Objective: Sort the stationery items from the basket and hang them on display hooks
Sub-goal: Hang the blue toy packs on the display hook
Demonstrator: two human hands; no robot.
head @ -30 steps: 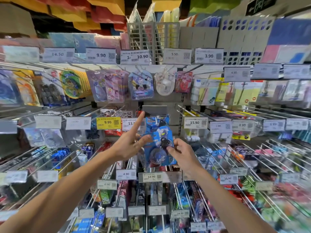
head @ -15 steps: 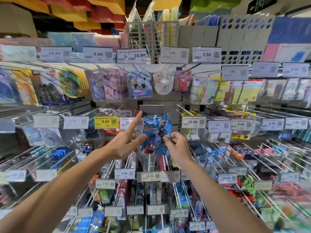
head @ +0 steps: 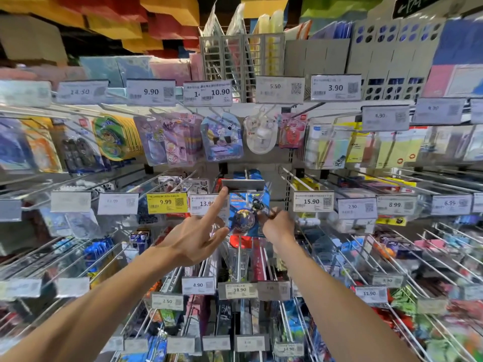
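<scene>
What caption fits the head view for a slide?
Left hand, index finger raised, touches a flipped-up price tag while the right hand pinches a blue blister pack just below it.

fingers of right hand: tips hidden at blue packet | outer price tags: blurred, unreadable

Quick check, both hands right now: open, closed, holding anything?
Left hand: open, index fingertip touching the grey tag holder.
Right hand: closed, pinching the blue packet by its right edge.
</scene>
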